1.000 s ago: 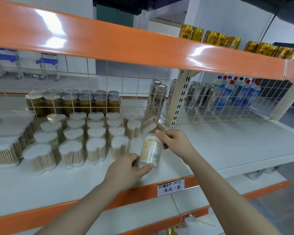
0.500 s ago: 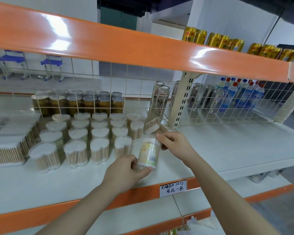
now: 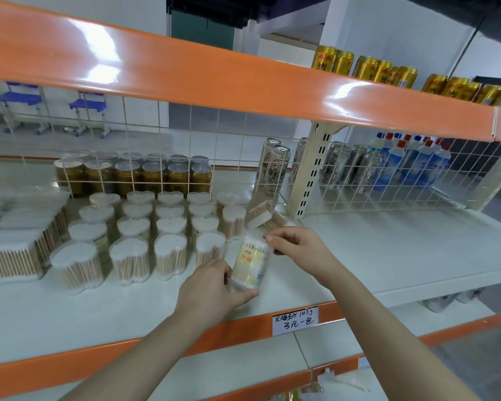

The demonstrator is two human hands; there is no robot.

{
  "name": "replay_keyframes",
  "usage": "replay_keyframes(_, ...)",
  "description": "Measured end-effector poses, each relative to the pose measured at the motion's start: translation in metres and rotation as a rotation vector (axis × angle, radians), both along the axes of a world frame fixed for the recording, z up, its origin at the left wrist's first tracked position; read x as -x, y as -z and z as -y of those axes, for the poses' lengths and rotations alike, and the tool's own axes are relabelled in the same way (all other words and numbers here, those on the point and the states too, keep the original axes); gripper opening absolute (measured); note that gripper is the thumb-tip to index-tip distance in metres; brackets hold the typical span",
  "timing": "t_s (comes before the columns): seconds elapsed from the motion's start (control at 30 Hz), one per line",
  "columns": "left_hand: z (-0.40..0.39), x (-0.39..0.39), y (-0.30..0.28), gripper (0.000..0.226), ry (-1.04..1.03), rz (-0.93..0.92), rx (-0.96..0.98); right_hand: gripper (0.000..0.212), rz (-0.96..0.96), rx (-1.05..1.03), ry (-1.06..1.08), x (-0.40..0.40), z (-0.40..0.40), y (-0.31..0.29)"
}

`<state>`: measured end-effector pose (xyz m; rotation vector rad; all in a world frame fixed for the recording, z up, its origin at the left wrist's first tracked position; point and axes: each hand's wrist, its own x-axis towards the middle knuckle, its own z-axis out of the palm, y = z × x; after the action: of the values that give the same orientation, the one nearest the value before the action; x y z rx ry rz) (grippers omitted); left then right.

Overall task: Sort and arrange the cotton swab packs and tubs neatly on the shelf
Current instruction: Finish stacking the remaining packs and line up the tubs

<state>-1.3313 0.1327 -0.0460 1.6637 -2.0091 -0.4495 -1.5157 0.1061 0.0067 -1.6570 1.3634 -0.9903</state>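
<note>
The labelled tub (image 3: 250, 263) of cotton swabs is held between both hands, tilted, its base toward the front edge of the shelf (image 3: 402, 256) and its top leaning away. The left hand (image 3: 211, 287) cups the lower end, thumb under the base and fingers curled round the side; the right hand (image 3: 298, 250) pinches the lid end with its fingertips. Whether the base touches the shelf cannot be told.

It looks like a thin clear plastic cylinder packed with wooden-stemmed swabs: probably light, fairly stiff, but smooth and a bit slippery, with a lid that might pop if squeezed. Taking it round the middle of the wall seems safer than by the lid alone.

Just beyond and to the left of the left hand stand the rows of unlabelled tubs (image 3: 168, 227), upright and close together. Just beyond the right hand a loose swab pack (image 3: 260, 214) lies tipped against the wire grid. Further left of the left hand are the stacked flat packs (image 3: 12, 250). The likely slot is at the right end of the front row.
</note>
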Motion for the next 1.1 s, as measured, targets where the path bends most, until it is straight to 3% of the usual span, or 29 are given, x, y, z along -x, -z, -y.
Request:
replay_keyframes(0.43,-0.001,0.004,-0.002,0.051,0.062,0.101,-0.010,0.009,-0.013,-0.012,0.022,0.008,0.003,0.002)
replay_keyframes(0.67,0.005,0.001,-0.003,0.038,0.099,0.241,0.188,0.016,-0.265,0.060,0.196,0.020,0.014,0.013)
replay_keyframes(0.83,0.014,-0.009,0.004,0.026,0.084,0.166,0.411,0.025,-0.408,0.164,0.288,0.024,0.021,0.024)
replay_keyframes(0.93,0.017,-0.013,-0.001,0.038,0.080,0.190,0.431,0.030,-0.470,0.244,0.324,0.024,0.022,0.030)
replay_keyframes(1.1,0.027,-0.022,-0.001,0.041,0.062,0.222,0.404,0.032,-0.490,0.284,0.364,0.024,0.026,0.040)
